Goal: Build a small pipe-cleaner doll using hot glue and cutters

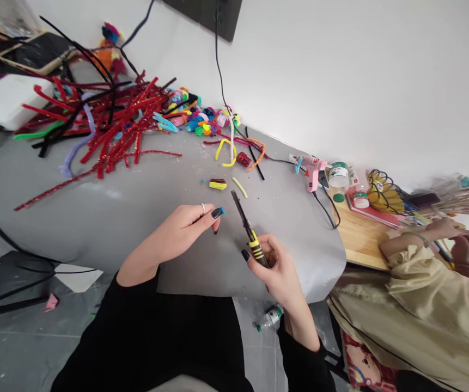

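My left hand (189, 228), a ring on one finger, is closed in a pinch above the grey table. Its fingertips hold a tiny blue piece of pipe cleaner (223, 210). My right hand (277, 267) grips scissors (243, 215) by their black-and-yellow handle, seen nearly edge-on. Their dark blades point up and away, apart from the blue piece. Just beyond my hands lie a small yellow-and-brown bundle (218, 184) and a short yellow pipe cleaner (239, 187). Farther back are a bent yellow pipe cleaner (217, 151) and a dark red coil (243, 159).
Red glitter pipe cleaners (130, 120) heap at the left, near a white device (9, 103). Small colourful pieces (201, 121) line the wall. A pink glue gun (312, 170) with a cord and bottles (338, 177) stand right. Another person's sleeve (430, 288) is beside the wooden table (359, 234).
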Motion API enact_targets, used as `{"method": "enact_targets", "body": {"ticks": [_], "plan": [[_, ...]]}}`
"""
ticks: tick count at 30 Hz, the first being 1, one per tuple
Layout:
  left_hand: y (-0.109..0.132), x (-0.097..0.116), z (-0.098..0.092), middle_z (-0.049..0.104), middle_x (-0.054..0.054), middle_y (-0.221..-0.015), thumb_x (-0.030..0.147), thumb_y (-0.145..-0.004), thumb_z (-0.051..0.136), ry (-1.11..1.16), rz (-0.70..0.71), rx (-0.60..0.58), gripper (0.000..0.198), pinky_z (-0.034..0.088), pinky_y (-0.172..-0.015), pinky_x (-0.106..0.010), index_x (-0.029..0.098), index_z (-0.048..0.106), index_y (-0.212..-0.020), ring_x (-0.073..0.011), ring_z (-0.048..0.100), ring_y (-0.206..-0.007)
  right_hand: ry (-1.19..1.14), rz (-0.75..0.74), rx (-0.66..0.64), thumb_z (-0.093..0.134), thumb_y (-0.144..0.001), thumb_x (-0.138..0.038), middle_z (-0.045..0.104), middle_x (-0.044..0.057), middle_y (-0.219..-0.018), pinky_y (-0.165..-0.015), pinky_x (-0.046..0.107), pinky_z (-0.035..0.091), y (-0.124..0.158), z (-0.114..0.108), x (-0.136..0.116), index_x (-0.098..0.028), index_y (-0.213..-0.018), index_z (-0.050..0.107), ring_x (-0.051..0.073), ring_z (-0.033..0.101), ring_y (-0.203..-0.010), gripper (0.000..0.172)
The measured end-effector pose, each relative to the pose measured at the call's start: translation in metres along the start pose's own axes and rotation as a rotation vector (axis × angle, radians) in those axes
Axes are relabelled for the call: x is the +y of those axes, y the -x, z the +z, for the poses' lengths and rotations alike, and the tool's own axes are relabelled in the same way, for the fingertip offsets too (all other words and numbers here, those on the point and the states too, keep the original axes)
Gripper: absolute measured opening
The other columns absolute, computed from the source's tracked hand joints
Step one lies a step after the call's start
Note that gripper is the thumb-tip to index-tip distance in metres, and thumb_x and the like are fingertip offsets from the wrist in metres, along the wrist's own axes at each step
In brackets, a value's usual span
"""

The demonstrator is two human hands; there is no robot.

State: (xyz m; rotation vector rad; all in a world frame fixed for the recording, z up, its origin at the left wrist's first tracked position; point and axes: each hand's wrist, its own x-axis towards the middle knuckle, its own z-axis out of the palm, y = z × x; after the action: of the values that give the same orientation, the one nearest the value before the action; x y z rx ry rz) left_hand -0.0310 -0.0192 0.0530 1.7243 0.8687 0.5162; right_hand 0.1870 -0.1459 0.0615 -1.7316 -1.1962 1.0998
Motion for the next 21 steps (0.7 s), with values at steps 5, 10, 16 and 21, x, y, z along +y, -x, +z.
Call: {"method": "enact_targets", "body": {"ticks": [5,10,16,21], "plan": [[-0.001,-0.001,0.002,0.027,0.005,-0.065,0.063,-0.102,0.041,0.055,-0.082,0.05,0.051,0.023,-0.055,-0.03,0.02,0.068,-0.094,-0.0153,0.029,-0.056,0.146,-0.041,0.215,0.073,-0.072,-0.043,0.07,0.001,-0.083,-0.065,0.028,0.045,-0.016,-0.01,-0.008,-0.023,-0.098,0.059,0.017,0.058,-0.07,0.035],[-0.003,-0.003,0.004,0.038,0.001,-0.075,0.063,-0.103,0.039,0.08,-0.071,0.123,0.056,0.033,-0.062,-0.029,0.02,0.074,-0.099,-0.0168,0.04,-0.066,0.503,0.001,0.575,0.074,-0.071,-0.05,0.074,0.011,-0.101,-0.083,0.043,0.053,-0.064,-0.029,-0.014,-0.023,-0.106,0.058,0.031,0.068,-0.09,0.048],[-0.002,-0.005,0.0,0.039,0.002,-0.07,0.054,-0.103,0.043,-0.007,-0.029,0.196,0.047,0.032,-0.059,-0.028,0.021,0.076,-0.098,-0.0172,0.039,-0.063,0.818,0.02,0.778,0.076,-0.079,-0.034,0.063,0.03,-0.13,-0.109,0.061,0.045,-0.132,-0.034,-0.012,-0.011,-0.118,0.062,0.047,0.057,-0.129,0.048],[-0.004,-0.007,-0.001,0.032,0.004,-0.065,0.057,-0.103,0.041,0.005,-0.06,0.183,0.048,0.029,-0.055,-0.027,0.022,0.072,-0.093,-0.0171,0.036,-0.057,0.547,-0.457,0.634,0.064,-0.096,-0.031,0.063,0.02,-0.134,-0.111,0.053,0.047,-0.12,-0.011,-0.028,-0.02,-0.124,0.064,0.032,0.061,-0.124,0.03]]}}
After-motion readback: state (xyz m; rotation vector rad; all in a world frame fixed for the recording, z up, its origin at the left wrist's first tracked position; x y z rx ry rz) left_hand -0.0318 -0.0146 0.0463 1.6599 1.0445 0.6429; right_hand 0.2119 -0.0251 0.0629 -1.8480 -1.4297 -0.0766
